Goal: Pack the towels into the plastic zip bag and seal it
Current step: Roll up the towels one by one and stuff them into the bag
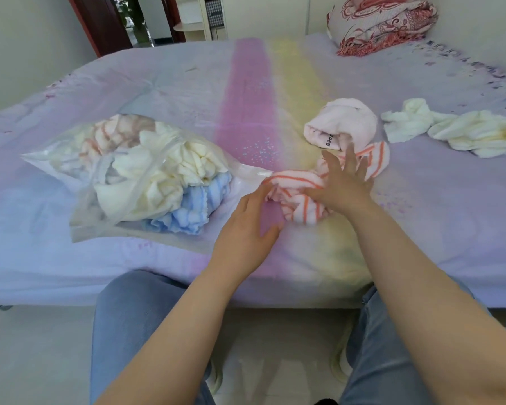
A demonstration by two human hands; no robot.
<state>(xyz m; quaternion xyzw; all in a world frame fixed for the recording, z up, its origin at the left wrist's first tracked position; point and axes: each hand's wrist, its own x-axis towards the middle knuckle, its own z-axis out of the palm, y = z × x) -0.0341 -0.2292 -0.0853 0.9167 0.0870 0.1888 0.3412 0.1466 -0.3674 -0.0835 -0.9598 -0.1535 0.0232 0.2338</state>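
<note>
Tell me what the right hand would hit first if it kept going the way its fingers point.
Probably the pink towel: the right hand rests on the striped towel, fingers aimed toward it, though depth is unclear.

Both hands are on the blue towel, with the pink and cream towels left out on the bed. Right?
Not quite. The head view shows both hands on the orange-striped towel; the blue towel is in the bag. The pink and cream towels are out on the bed.

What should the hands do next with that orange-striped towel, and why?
Probably close both hands on the orange-striped towel and lift it toward the zip bag. The right hand is spread open over it, the left hand is open at its edge, and the bag mouth, with towels already inside, lies just to its left.
</note>
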